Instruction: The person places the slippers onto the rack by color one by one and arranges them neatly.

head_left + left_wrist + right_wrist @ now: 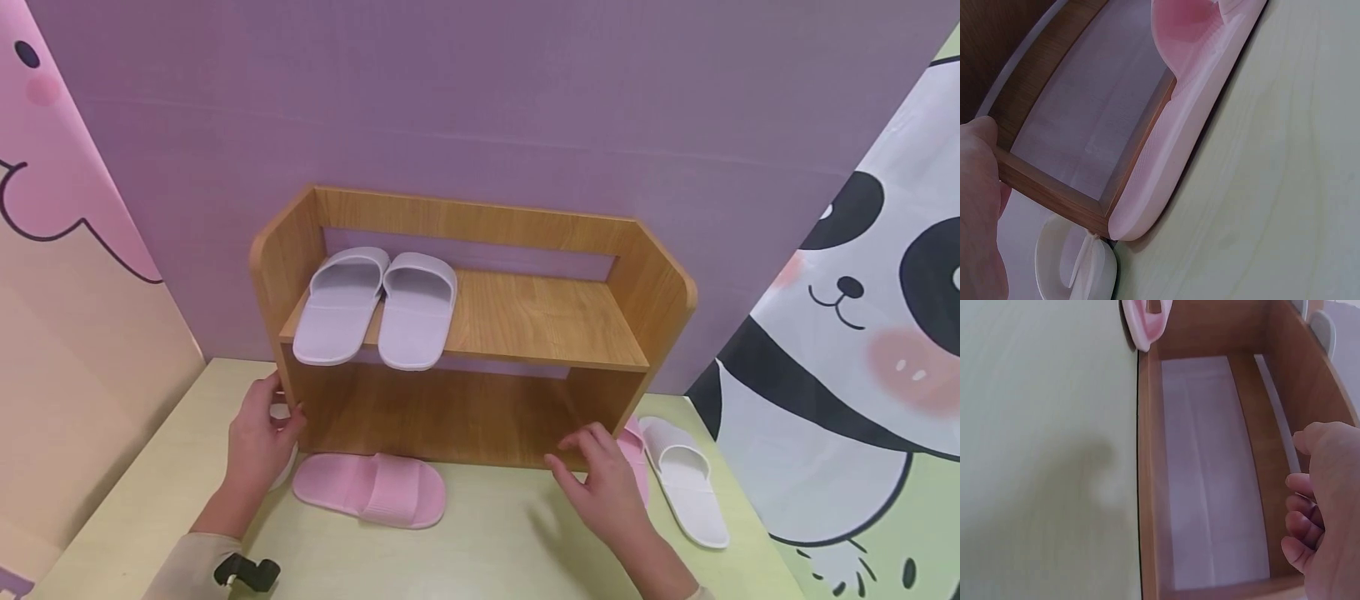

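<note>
A two-tier wooden shoe rack (pixel 480 417) stands on the table. My left hand (pixel 258 433) grips the front edge of its left side panel, with the thumb (pixel 985 131) at the front and fingers partly hidden behind the panel. Loosely bent and holding nothing, the fingers of my right hand (pixel 600 483) hover before the rack's lower right corner. In the right wrist view that hand (pixel 1335 506) overlaps the rack's opening. Two pale lilac-white slippers, one left (pixel 341 308) and one right (pixel 417 312), sit side by side on the upper shelf, toes overhanging its front edge.
A pink slipper (pixel 371 489) lies sideways along the rack's front. Beyond the right side panel are a pink slipper (pixel 635 458), partly hidden, and a white slipper (pixel 686 479). Another white slipper (pixel 1100 269) is at the rack's left side. A purple wall (pixel 480 100) stands behind.
</note>
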Demonstrator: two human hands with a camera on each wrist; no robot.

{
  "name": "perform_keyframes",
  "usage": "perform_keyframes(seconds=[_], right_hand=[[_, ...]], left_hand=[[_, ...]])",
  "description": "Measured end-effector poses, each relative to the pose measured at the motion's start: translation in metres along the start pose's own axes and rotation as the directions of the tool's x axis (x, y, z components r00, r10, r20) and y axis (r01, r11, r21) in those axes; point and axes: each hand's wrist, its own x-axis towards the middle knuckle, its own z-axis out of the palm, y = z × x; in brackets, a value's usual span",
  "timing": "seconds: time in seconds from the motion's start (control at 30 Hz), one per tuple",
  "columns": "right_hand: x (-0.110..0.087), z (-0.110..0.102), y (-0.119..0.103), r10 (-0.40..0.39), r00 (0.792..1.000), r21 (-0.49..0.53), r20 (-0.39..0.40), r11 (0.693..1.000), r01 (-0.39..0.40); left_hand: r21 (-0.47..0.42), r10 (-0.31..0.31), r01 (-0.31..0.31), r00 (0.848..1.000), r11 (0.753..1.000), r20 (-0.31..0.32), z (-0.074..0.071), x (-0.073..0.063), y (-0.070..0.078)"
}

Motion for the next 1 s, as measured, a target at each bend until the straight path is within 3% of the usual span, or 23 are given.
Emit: perform_keyframes(seconds=[0.3, 0.43, 0.63, 0.73, 0.9, 1.0], right_hand=[[-0.018, -0.015, 0.027, 0.043, 0.999, -0.068, -0.031, 0.997, -0.045], [-0.026, -0.025, 0.036, 0.115, 0.993, -0.107, -0.014, 0.987, -0.116], [-0.039, -0.04, 0.051, 0.29, 0.955, -0.171, 0.061, 0.946, -0.276], [-0.046, -0.047, 0.061, 0.333, 0.939, -0.21, 0.084, 0.927, -0.31], [-0.058, -0.053, 0.08, 0.356, 0.933, -0.23, 0.048, 0.913, -0.336], [-0.065, -0.056, 0.091, 0.41, 0.912, -0.238, 0.013, 0.887, -0.396]], left_hand=[[0.0, -0.025, 0.025, 1.0, 1.0, 0.013, 0.0, 0.0, 0.001], [-0.003, -0.039, 0.039, 0.999, 0.999, 0.025, -0.001, 0.0, 0.004], [0.004, -0.052, 0.052, 0.998, 0.999, 0.039, -0.003, -0.001, 0.006], [0.001, -0.047, 0.047, 0.998, 0.999, 0.036, -0.003, -0.001, 0.006], [-0.012, -0.032, 0.032, 0.999, 0.999, 0.023, -0.003, 0.0, 0.006], [-0.014, -0.028, 0.028, 0.999, 1.0, 0.018, -0.003, 0.0, 0.006]])
